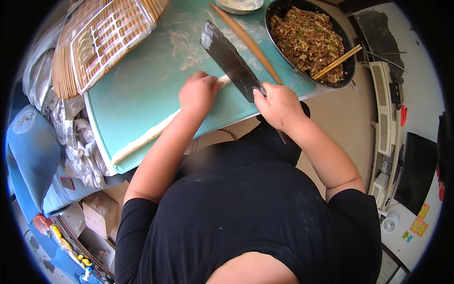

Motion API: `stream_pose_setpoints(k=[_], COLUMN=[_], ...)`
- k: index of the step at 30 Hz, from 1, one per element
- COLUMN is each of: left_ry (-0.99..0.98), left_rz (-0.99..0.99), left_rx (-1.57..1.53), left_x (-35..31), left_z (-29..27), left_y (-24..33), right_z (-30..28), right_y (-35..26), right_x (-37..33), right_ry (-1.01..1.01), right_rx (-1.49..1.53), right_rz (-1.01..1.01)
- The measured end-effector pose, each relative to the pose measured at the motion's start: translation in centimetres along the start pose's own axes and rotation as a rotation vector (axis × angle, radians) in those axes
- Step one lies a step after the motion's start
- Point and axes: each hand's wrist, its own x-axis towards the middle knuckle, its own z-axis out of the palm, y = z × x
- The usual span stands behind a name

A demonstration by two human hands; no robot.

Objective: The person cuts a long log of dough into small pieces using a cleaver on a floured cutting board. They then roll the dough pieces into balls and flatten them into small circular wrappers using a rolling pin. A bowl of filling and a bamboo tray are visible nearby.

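Observation:
A long pale rope of dough (150, 135) lies aslant across the green board (142, 97), running from the board's near left corner up to the right. My left hand (200, 91) is closed around the dough close to its right end, thumb and fingers pressing it. In my right hand (279, 105) is the handle of a cleaver (233, 61), its broad floury blade pointing up and to the left. The blade stands just right of my left fingers, at the end of the dough. Whether its edge touches the dough I cannot tell.
Behind the cleaver lies a wooden rolling pin (250, 42). At the far right stands a black pan (351, 71) of minced filling with chopsticks (338, 62) across its rim. A floury bowl (239, 5) sits at the back. On the left, a woven tray (63, 71) carries a clear plastic tray (113, 40).

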Motion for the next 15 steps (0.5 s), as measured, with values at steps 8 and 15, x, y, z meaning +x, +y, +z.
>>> stream_pose_setpoints(k=[8,15], left_ry=[-0.033,0.014], left_rz=[-0.009,0.071], left_rx=[-0.008,0.029], left_x=[0.0,-2.0], left_z=[0.0,-1.1], left_y=[0.1,-0.2], right_z=[0.6,1.6], right_y=[-0.9,-0.9], right_x=[0.6,1.1], right_ry=[-0.086,-0.129], right_rx=[-0.102,-0.097], right_rz=[0.045,0.082])
